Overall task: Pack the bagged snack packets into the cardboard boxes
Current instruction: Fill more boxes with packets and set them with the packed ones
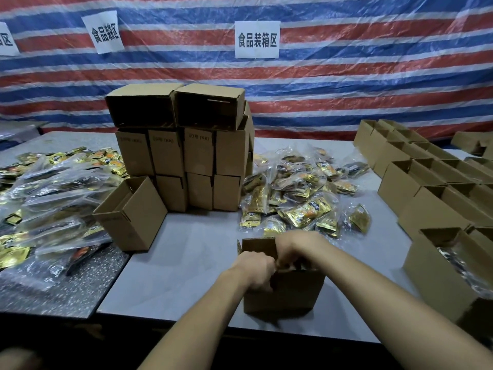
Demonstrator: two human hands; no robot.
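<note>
1. Small cardboard box (286,292): stands upright on the grey surface (186,263) at 6 o'clock of the view, near the front edge, top open.
2. Left hand (254,267): fingers curled, gripping the upper left edge of the box.
3. Right hand (296,252): fingers bent down into the box mouth; whether they hold anything cannot be told.
4. Bagged snack packets (298,193): loose heap at 1 o'clock from the box; second heap (53,188) at 9 o'clock of the view.
5. Closed box stack (181,156): at 12 o'clock; rows of open boxes (426,182) at 3 o'clock.
</note>
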